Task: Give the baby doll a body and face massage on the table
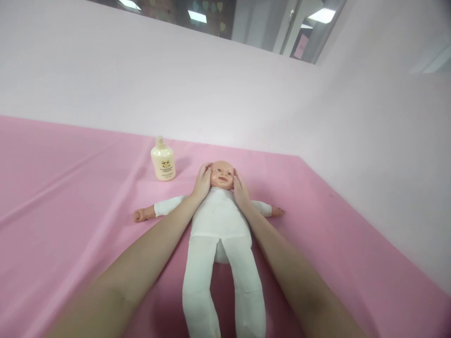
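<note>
A baby doll (221,216) with a white cloth body lies on its back, its head away from me and its legs toward me. Its arms are spread out to both sides. My left hand (202,181) rests along the left side of the doll's head, and my right hand (241,188) lies against the right side. Together the two palms cup the head between them, with fingers stretched out and pointing away from me. Some fingertips are hidden behind the head. The doll's face shows between my hands.
A pale yellow pump bottle (163,162) stands upright left of the doll's head. Under everything is a pink cloth-covered table (88,188). A white wall (141,80) rises behind and at the right, with a window (246,23) at the top.
</note>
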